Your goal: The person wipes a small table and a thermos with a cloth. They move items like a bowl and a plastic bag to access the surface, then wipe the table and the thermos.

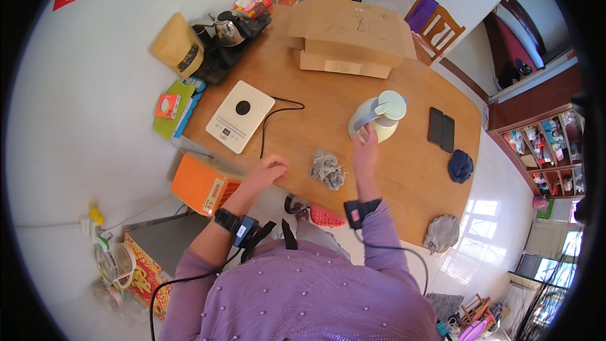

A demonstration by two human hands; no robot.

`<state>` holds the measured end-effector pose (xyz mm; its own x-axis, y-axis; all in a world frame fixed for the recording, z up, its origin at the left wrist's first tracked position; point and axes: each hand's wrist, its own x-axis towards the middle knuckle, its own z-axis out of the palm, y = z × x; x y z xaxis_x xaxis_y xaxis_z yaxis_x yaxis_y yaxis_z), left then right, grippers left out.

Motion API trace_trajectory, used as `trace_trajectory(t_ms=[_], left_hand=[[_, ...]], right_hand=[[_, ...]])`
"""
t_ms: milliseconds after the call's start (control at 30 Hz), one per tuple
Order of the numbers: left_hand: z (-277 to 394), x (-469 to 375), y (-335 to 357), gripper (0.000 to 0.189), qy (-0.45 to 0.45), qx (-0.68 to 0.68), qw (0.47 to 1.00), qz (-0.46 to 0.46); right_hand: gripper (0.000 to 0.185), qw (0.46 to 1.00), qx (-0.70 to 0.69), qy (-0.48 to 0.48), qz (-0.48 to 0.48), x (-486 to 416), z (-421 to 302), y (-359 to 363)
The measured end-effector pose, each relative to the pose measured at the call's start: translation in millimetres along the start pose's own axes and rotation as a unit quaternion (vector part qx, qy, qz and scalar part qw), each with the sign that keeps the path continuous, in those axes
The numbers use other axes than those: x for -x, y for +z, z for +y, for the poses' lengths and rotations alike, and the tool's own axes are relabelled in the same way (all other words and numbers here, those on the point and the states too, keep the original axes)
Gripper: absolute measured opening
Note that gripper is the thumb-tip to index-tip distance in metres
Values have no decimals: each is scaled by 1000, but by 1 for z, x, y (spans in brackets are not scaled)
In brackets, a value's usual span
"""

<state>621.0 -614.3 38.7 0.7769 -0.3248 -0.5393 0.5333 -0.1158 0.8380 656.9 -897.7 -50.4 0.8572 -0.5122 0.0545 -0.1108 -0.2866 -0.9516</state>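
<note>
A pale green thermos jug (389,125) stands on the wooden table (307,128), its grey-blue handle turned towards me. My right hand (365,144) is at the lower end of that handle, fingers bent; whether they close round it cannot be told. My left hand (272,169) hovers at the table's near edge with curled fingers and nothing visible in it. Between the hands lies a crumpled grey cloth (327,169). A white electronic scale or hot plate (240,116) with a black disc rests beyond my left hand, beside a black cable (279,110).
A large cardboard box (350,33) occupies the far side. At right lie two dark phones (441,129), a navy cloth bundle (460,166) and a grey one (441,233). A black tray with a steel kettle (229,30) stands far left. An orange box (201,183) is below the left edge.
</note>
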Motion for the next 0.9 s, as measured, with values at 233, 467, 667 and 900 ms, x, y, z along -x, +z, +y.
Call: trace_trajectory(t_ms=[233,467,667,900], left_hand=[[53,-97,109,49,165,-155,973,-37],[64,-155,156,59,124,-156,979,-42],[49,-172,149,47,94,-206,970,-87],[16,-112,116,30,70,-47,981,-176]], right_hand=[[53,889,401,-52,-214,86,27,54],[51,856,404,-50,-318,92,61,44],[67,949,284,-11,-138,104,111,-24],[67,988,24,146,44,53,41,-130]])
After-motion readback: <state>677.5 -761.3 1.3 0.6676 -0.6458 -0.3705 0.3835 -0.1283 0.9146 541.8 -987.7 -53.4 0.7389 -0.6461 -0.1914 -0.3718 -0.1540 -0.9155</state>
